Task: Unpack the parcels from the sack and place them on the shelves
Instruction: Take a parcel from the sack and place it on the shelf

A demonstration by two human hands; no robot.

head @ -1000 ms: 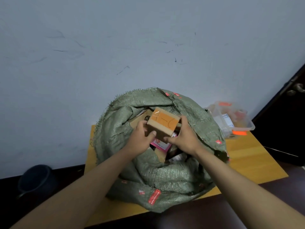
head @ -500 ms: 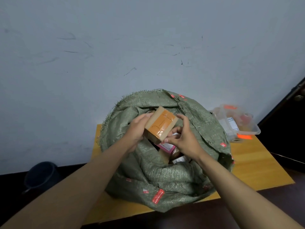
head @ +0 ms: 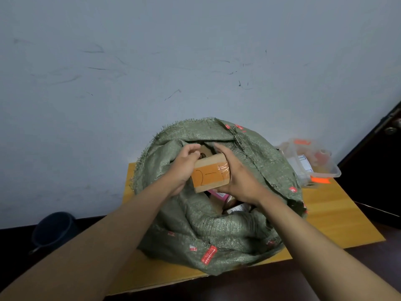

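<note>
You hold a small box (head: 211,173) between both hands, just above the mouth of the sack (head: 217,224). Your left hand (head: 184,168) grips the box's left end, fingers curled over its far top corner. Your right hand (head: 239,177) clasps the right end, fingers wrapped over the top edge and palm against the side. The box is tilted, its taped face toward you, with a pen mark on the orange tape.

Below the box, inside the sack, you can see a pink-edged parcel (head: 219,194) and a dark packet with a white label (head: 237,208); another brown box (head: 204,153) with a round stamp lies behind your left hand.

The sack stands on the tabletop (head: 338,216), filling its left and middle; its folded rim bulges past the near edge. The tabletop's right part is bare wood out to the near right corner. At the far right corner sits a clear tub (head: 312,164) with orange labels, close against the sack. The wall rises straight behind the far edge. A dark door (head: 384,161) stands to the right, and a dark bucket (head: 54,230) sits on the floor to the left.
</note>
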